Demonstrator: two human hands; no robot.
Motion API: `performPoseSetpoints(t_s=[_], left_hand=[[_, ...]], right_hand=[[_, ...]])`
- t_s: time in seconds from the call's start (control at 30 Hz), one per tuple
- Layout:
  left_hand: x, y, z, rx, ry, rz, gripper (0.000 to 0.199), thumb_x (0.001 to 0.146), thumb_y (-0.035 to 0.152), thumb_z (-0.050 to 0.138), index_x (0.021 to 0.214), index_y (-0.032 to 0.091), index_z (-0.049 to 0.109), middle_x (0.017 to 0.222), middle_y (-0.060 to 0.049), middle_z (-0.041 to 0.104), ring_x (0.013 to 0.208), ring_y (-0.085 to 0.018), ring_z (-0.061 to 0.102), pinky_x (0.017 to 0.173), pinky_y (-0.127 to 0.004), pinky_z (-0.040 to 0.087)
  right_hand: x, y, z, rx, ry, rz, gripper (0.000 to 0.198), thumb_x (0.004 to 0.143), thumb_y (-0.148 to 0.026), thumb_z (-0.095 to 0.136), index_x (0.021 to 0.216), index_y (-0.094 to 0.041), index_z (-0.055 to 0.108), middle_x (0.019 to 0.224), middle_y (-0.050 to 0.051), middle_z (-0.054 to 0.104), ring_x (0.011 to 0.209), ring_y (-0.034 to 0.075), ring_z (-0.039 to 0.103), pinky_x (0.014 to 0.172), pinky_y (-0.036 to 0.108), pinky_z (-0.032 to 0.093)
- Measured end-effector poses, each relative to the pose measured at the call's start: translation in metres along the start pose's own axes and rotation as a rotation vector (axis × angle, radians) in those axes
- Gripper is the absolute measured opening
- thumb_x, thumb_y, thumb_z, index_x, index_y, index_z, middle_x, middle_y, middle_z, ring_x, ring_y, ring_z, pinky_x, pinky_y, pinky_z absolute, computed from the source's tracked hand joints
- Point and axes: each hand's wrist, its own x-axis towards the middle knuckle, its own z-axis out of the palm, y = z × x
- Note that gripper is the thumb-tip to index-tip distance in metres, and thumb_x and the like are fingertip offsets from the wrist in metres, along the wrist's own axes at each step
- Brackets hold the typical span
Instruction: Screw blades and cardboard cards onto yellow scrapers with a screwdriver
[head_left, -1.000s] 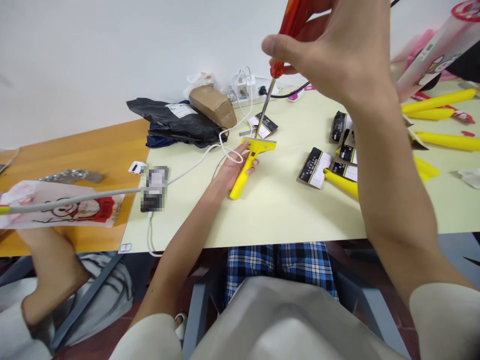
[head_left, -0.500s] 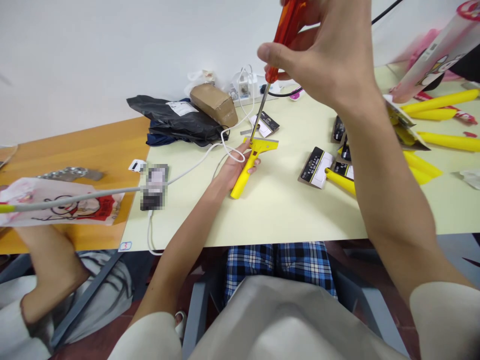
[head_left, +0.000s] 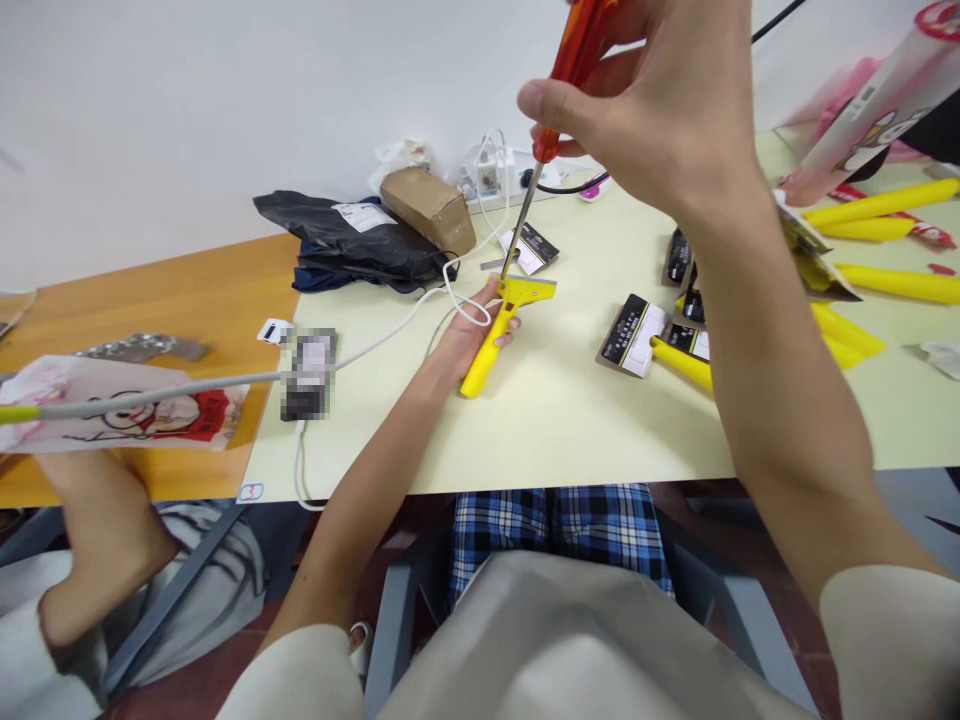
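Note:
My left hand is closed around a yellow scraper, its wide head and metal edge facing away from me. Above it, my right hand grips the red handle of a screwdriver. The screwdriver's shaft slants down, and its tip meets the left part of the scraper head. Whether the tip sits in a screw is too small to tell. Just beyond the scraper, a small metal blade lies beside a black-and-white card.
More yellow scrapers and packaging cards lie to the right. Behind my left hand are a black plastic bag, a cardboard box and a power strip. A white cable crosses the table. Another person's arm is at left.
My right hand and the screwdriver handle have shifted very slightly to the right. The scraper in my left hand stays almost where it was, with the tip still against its head.

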Motion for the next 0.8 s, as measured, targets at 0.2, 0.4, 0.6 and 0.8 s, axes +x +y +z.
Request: performPoseSetpoints(t_s=[0.2,0.4,0.6,0.8], left_hand=[[-0.001,0.002,0.005,0.015,0.047,-0.027,0.034,0.106,0.053,0.077,0.107,0.019,0.072,0.087,-0.002,0.068,0.059,-0.01,0.066,0.039,-0.019,0.039],[-0.001,0.002,0.006,-0.009,0.068,-0.039,0.034,0.107,0.052,0.075,0.114,0.019,0.074,0.09,-0.004,0.072,0.057,-0.01,0.066,0.037,-0.019,0.04],[-0.003,0.002,0.005,-0.008,0.019,-0.033,0.031,0.11,0.048,0.072,0.113,0.017,0.074,0.088,-0.003,0.071,0.057,-0.01,0.066,0.038,-0.018,0.04],[-0.004,0.001,0.006,0.023,0.002,-0.003,0.029,0.107,0.045,0.077,0.113,0.016,0.074,0.088,-0.003,0.072,0.058,-0.009,0.066,0.039,-0.017,0.04]], right_hand=[[-0.001,0.002,0.0,-0.004,0.005,0.005,0.047,0.083,-0.04,0.088,0.119,-0.032,0.059,0.13,0.003,0.063,0.113,0.02,0.075,0.094,0.033,0.073],[-0.003,-0.001,-0.001,-0.009,-0.026,0.011,0.052,0.085,-0.039,0.089,0.127,-0.026,0.06,0.137,0.008,0.062,0.116,0.022,0.075,0.1,0.035,0.073],[0.0,0.002,-0.003,-0.057,-0.021,-0.002,0.041,0.083,-0.035,0.088,0.112,-0.036,0.059,0.119,-0.002,0.064,0.11,0.016,0.075,0.091,0.025,0.071],[0.002,0.008,-0.001,-0.009,-0.076,-0.052,0.048,0.087,-0.029,0.081,0.128,-0.022,0.055,0.129,0.001,0.062,0.107,0.012,0.073,0.091,0.026,0.069]])
